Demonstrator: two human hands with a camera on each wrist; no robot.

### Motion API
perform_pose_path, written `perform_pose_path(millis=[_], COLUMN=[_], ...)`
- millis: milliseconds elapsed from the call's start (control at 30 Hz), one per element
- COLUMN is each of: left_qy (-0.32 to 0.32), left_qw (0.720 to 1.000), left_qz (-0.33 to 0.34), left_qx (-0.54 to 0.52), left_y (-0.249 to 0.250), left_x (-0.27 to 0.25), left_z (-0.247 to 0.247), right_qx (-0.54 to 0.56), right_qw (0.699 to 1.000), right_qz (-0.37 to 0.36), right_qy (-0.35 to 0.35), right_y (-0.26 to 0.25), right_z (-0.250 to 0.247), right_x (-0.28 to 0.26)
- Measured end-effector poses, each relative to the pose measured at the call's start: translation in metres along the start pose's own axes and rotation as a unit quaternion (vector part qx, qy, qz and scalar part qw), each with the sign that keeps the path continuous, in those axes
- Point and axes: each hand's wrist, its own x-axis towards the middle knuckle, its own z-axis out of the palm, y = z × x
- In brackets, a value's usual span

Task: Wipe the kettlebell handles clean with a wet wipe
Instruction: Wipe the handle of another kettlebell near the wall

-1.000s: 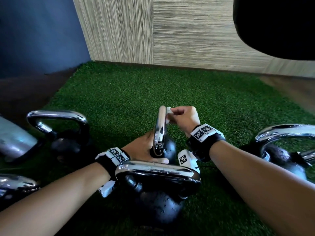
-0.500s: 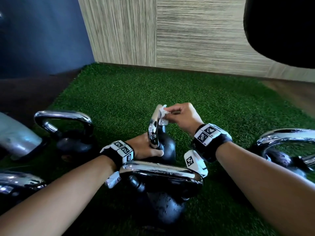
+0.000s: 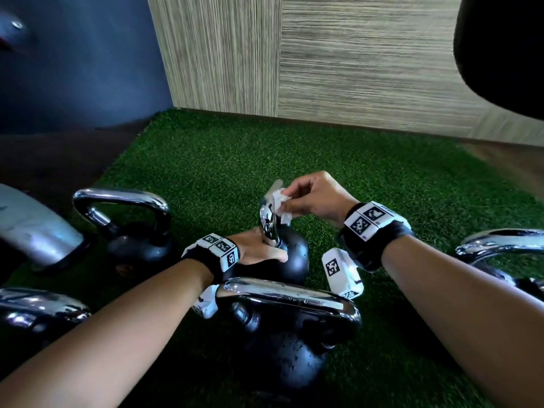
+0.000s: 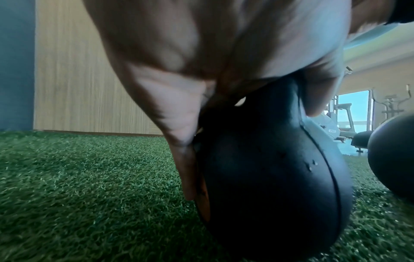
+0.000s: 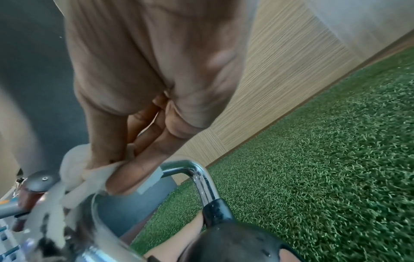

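Wipe (image 3: 281, 206) and right hand (image 3: 312, 198) now sit at the top bend of the chrome handle (image 3: 268, 222), higher than a second ago, when the wipe was pressed against the handle's side — the fingers pinch the crumpled white wipe against the metal. The kettlebell (image 3: 290, 260) also leans more toward the mat's left edge than it did. The left hand (image 3: 256, 250) steadies it low down, thumb and fingers curled round the handle's base and the black ball. My reading: the stroke has travelled up the handle, so the upper curve is being cleaned and the far leg remains.

Around it on the green turf mat (image 3: 382, 178) stand more kettlebells: one just in front of the person (image 3: 285, 293), its handle close under both wrists, one toward the left edge (image 3: 123, 207), another at the right edge (image 3: 500, 242), and a handle at the near left corner (image 3: 38, 304). The near one crowds the arms — a downward sweep may knock it. A wood-look wall (image 3: 353, 69) runs along the far edge
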Motion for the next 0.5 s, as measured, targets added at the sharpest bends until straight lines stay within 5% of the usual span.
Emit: perform_pose_path(millis=[500], left_qy=[-0.022], left_qw=[0.999], left_qz=[-0.03], left_qx=[0.012], left_y=[-0.008], left_x=[0.002], left_z=[-0.003], right_qx=[-0.203], right_qw=[0.968], right_qz=[0.05], right_qy=[-0.139], right_y=[0.017], right_z=[0.007], right_x=[0.0])
